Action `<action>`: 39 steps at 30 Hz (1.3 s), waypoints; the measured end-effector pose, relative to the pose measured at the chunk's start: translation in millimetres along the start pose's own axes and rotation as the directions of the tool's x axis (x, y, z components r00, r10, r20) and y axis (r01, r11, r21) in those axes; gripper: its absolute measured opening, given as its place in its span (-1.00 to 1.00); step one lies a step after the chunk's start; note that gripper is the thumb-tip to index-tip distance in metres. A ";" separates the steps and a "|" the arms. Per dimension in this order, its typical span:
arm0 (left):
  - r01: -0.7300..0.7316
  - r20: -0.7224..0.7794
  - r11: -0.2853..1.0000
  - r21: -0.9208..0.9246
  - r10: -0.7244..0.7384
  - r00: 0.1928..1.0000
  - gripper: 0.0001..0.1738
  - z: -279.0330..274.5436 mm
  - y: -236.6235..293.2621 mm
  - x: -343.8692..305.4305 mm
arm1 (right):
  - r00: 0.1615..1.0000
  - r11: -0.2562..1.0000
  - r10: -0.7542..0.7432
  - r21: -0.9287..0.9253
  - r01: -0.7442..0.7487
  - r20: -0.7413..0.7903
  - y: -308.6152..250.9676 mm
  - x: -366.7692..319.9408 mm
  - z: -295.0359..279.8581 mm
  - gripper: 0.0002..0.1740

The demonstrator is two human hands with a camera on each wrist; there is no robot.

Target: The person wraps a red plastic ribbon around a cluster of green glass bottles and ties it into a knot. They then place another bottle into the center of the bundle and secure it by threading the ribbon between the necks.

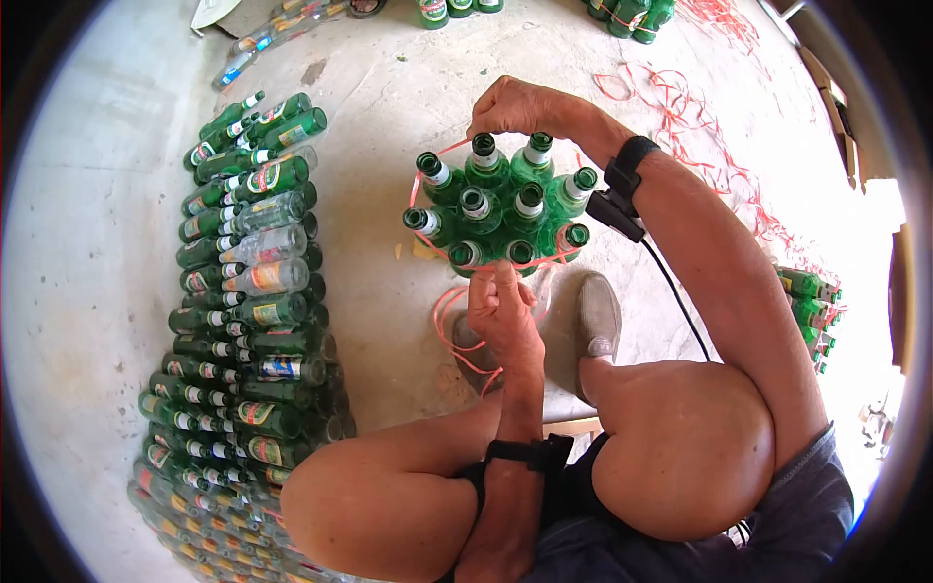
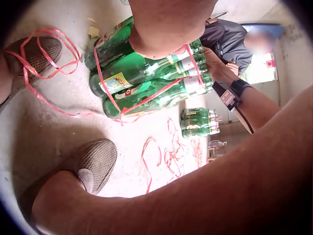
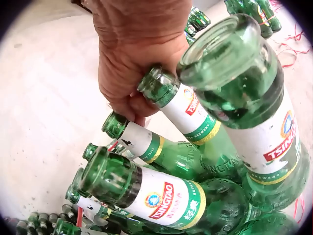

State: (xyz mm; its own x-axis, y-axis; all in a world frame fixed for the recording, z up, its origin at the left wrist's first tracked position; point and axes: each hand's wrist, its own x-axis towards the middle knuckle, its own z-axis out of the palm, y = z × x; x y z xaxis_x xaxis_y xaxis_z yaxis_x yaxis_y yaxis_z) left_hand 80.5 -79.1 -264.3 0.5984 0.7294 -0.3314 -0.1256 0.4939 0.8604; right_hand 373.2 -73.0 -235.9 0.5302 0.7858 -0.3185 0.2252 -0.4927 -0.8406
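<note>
A cluster of green glass beer bottles (image 1: 510, 209) stands upright on the floor between the feet, a red plastic strap (image 1: 454, 148) running round its necks. At the near side, my left hand (image 1: 505, 316) pinches the strap close against the front bottles, and a loose tail hangs below. My right hand (image 1: 525, 105) reaches round the far side with curled fingers, holding the strap by the back necks. White neck labels (image 3: 161, 199) read TSINGTAO in the right wrist view. Lower down, another red band (image 2: 101, 81) circles the bottle bodies in the left wrist view.
Rows of bottles lying on their sides (image 1: 277, 311) are stacked along the left. Tied bundles of green bottles (image 1: 632, 15) stand at the far side, another (image 1: 812, 311) at right. Loose red strapping (image 1: 680, 117) litters the floor. Another person (image 2: 227, 44) sits in the background.
</note>
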 end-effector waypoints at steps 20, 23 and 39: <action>-0.002 -0.049 0.998 0.057 0.005 0.999 -0.88 -2.6 -3.4 1.9 | 0.981 0.914 0.161 0.390 -0.108 -0.105 20.6 -50.0 -13.6 -0.77; -0.004 -0.043 0.997 0.073 0.008 0.999 -0.86 -2.9 -1.1 1.0 | 0.979 0.890 0.162 0.446 -0.091 -0.122 30.6 -53.6 -12.2 -0.76; -0.038 -0.040 0.943 0.331 0.054 0.998 -0.70 6.5 8.4 -2.3 | 0.957 0.956 0.066 0.294 0.021 -0.282 48.5 -85.0 -12.4 -0.76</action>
State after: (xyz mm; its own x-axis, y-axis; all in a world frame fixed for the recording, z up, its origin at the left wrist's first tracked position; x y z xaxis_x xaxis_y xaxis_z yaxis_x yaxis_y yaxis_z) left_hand 83.2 -79.7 -253.8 0.5582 0.7738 -0.2994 0.1211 0.2810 0.9520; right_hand 349.2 -168.3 -244.1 0.7525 0.6145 -0.2369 -0.0138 -0.3450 -0.9385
